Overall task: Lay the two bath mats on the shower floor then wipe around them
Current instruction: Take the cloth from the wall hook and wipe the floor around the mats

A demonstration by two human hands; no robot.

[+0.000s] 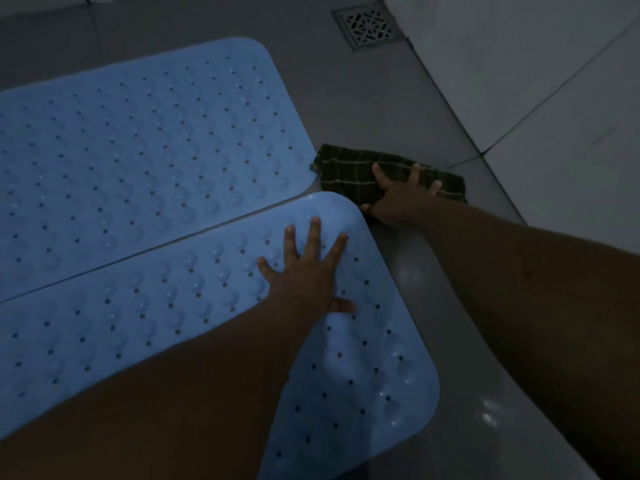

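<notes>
Two blue mats lie flat on the grey floor (346,98), side by side, edges almost touching. The left hand (304,271) rests spread flat on the near mat (346,375). Beside that mat's far corner, the right hand (401,195) presses spread fingers on a dark checked cloth (346,174), which touches the far mat (138,150). A drain (367,27) sits beyond the cloth.

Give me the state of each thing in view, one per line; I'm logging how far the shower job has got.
Far bath mat: laid flat on the floor.
Near bath mat: laid flat, alongside the far one.
Checked cloth: bunched on the floor at the mats' corners.
Left hand: spread flat on the near mat.
Right hand: pressing on the cloth.
Floor drain: uncovered.
</notes>
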